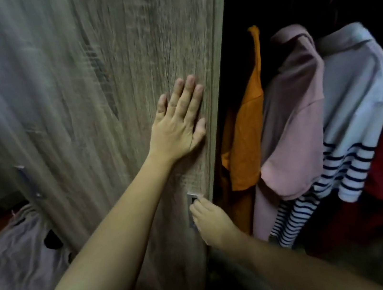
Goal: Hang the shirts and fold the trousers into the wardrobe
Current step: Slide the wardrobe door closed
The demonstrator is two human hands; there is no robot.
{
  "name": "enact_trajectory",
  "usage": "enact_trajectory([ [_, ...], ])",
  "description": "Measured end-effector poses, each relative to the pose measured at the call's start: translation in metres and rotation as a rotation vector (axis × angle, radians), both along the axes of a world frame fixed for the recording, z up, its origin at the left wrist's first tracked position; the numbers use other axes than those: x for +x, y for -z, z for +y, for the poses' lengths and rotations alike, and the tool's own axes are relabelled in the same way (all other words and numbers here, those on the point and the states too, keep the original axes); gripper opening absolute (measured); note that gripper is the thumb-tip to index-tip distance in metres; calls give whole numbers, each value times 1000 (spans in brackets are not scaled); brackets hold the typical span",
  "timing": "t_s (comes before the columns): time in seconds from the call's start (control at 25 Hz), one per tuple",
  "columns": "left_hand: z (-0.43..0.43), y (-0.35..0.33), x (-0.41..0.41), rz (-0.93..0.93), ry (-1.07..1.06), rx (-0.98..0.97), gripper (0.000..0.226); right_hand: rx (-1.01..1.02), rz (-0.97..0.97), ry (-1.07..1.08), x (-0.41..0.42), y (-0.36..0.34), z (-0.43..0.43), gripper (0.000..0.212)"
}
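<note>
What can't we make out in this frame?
Head view only:
1. What holds the shirts up: too dark above them.
2. Right hand grip on the handle: fingers hidden by the hand itself.
3. Clothes on the floor: blurred, partly behind the door; type unclear.

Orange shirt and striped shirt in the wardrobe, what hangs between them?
A pink shirt hangs between the orange shirt and the striped shirt, as the head view shows.

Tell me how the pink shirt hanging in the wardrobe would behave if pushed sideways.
The pink shirt is probably floppy: it drapes in soft folds. Hanging from above, it would likely swing. Close beside the striped shirt, it may nudge that too.
</note>
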State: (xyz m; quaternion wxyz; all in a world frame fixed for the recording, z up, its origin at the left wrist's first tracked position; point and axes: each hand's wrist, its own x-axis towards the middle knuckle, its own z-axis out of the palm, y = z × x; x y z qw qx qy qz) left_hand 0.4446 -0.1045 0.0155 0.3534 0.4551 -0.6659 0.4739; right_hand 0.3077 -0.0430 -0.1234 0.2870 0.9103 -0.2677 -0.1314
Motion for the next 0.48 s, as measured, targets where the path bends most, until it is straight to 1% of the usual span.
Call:
enact_trajectory([
  [0.12, -6, 7, -2, 39, 15, -52, 64, -53, 81, -2, 11, 15, 2, 47],
  [0.24, -9, 10, -5, 37, 32, -97, 64, -94, 48, -7, 11, 13, 3, 43],
  [0.32, -10, 9, -9, 31, 37, -117, 63, -41, 7, -1, 9, 4, 2, 42],
  [0.4, -9, 10, -16, 23, 43, -134, 63, -25, 10, -41, 4, 2, 4, 42],
  [0.48, -8, 13, -25, 21, 51, -136, 64, -38, 118, -31, -3, 9, 4, 43],
])
